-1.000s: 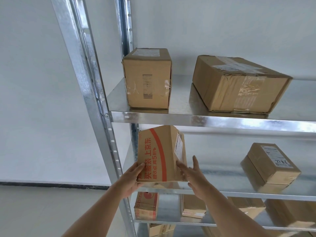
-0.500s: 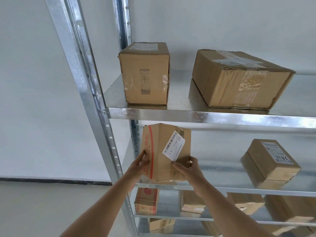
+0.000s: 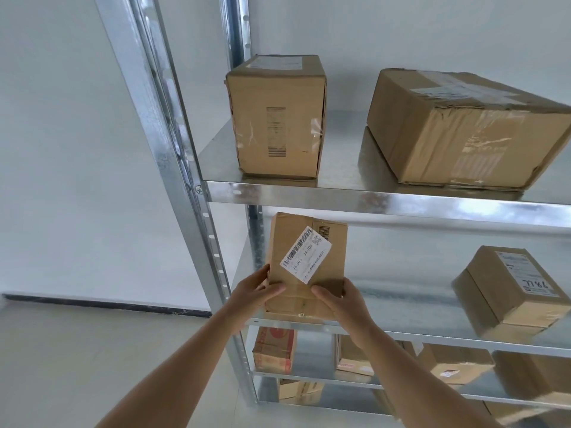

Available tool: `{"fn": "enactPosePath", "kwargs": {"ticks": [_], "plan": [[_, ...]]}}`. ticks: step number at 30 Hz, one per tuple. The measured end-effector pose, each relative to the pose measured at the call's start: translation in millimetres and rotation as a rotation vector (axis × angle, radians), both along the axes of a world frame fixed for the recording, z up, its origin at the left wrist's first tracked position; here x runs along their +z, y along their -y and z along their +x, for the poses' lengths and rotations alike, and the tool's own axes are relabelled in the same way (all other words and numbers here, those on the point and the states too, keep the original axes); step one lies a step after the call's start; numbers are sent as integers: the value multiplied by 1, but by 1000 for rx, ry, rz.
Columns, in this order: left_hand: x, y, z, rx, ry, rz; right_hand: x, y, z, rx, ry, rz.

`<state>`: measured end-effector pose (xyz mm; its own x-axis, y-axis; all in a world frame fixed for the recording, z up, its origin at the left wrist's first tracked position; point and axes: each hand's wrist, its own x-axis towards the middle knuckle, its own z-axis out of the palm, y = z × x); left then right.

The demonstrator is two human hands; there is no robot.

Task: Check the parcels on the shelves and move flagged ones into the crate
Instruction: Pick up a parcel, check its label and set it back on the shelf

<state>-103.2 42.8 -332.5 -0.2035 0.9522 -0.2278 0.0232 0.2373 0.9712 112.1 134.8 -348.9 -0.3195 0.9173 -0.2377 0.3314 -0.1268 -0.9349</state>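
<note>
Head view: labelled parcel [image 3: 306, 267] (upright) gripped between left hand [image 3: 253, 293] and right hand [image 3: 343, 299].

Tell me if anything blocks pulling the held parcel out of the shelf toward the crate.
Nothing visible does on the way out. The left hand and right hand grip the parcel at the shelf's front edge, under the upper shelf lip. No crate is in view, so the remaining path cannot be judged.
</note>
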Motion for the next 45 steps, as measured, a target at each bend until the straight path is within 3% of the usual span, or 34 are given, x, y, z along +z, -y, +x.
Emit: {"fn": "enactPosePath", "kwargs": {"ticks": [6, 12, 37, 45], "plan": [[-22, 13, -19, 75, 84, -112, -7, 0, -22, 90, 231, 99], [-22, 12, -18, 86, 91, -110, -5, -3, -23, 118, 269, 119], [-14, 16, -18, 77, 60, -122, -7, 1, -26, 105, 276, 141], [16, -3, -10, 136, 4, -113, 11, -12, -40, 5, 196, 20]]}}
